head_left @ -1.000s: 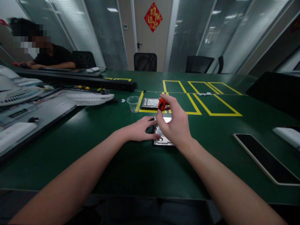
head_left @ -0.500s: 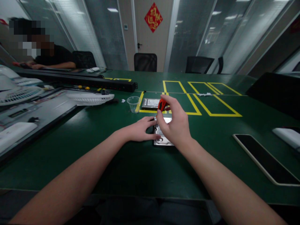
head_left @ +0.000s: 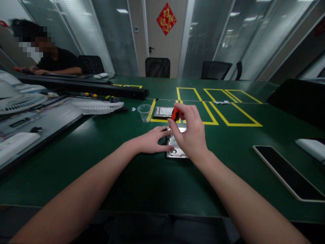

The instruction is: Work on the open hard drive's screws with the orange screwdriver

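In front of me a silver hard drive (head_left: 178,153) lies on the green table, partly covered by both hands. My left hand (head_left: 152,140) rests against its left side with fingers and thumb stretched apart, the thumb lying on the drive's face. Pinched in the fingers of my right hand (head_left: 194,130) is a screwdriver with a red and black handle (head_left: 175,114). It stands nearly upright over the drive's upper left area, its shaft pointing down; whether the tip sits in a screw is too small to tell. Just beyond lies a second hard drive (head_left: 162,112), partly behind the screwdriver.
A clear plastic cup (head_left: 145,113) stands left of the second drive. White fan parts (head_left: 98,106) and a large grey panel (head_left: 58,117) occupy the left. A phone (head_left: 289,173) lies at the right. Yellow tape (head_left: 243,124) marks the table; a person (head_left: 61,62) sits far left.
The screwdriver handle has turned slightly in my right fingers, and those fingers have shifted a little. My left hand and the drive stay in place. The seated person's head has moved slightly.
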Tool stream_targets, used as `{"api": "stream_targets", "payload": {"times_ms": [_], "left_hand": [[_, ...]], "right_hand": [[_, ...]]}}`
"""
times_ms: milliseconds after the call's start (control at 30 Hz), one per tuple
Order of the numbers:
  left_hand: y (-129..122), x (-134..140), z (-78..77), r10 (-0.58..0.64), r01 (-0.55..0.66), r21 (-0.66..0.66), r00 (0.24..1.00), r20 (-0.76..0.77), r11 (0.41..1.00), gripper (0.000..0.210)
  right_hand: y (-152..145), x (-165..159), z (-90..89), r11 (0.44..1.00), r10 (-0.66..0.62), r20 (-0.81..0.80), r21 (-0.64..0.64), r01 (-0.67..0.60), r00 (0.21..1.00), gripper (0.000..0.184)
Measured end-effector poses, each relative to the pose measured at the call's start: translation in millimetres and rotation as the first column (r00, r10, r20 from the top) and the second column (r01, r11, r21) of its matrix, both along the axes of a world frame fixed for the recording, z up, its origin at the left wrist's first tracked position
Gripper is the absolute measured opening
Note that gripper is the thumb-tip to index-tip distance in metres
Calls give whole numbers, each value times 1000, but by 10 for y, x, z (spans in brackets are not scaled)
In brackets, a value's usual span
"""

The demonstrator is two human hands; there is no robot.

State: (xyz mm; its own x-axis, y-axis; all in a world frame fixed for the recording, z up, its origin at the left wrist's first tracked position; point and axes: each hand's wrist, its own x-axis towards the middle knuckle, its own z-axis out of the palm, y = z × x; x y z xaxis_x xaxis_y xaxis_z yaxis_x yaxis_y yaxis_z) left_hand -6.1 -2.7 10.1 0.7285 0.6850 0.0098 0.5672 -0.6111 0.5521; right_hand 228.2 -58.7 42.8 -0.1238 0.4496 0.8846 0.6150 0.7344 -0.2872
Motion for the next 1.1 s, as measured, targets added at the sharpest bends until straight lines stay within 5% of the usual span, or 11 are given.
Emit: {"api": "stream_targets", "payload": {"times_ms": [200, 467, 733, 967, 1100], "left_hand": [[23, -10, -14, -36, 35, 4, 999, 22, 999, 101], [3, 7, -11, -5, 5, 14, 1000, 3, 1000, 99], [23, -7, -23, -44, 43, 20, 998, 37, 999, 100], [9, -8, -9, -17, 17, 27, 1000, 1, 999, 98], [0, -2, 6, -8, 9, 14, 1000, -10, 1000, 101]], "right_hand": [[10, -13, -18, 999, 52, -10, 15, -52, 999, 55], [16, 24, -7, 1000, -7, -21, 17, 8, 1000, 42], [10, -6, -24, 999, 53, -6, 3, -53, 999, 59], [15, 0, 1, 999, -12, -22, 31, 13, 1000, 38], [12, -18, 3, 999, 9, -19, 36, -8, 1000, 42]]}}
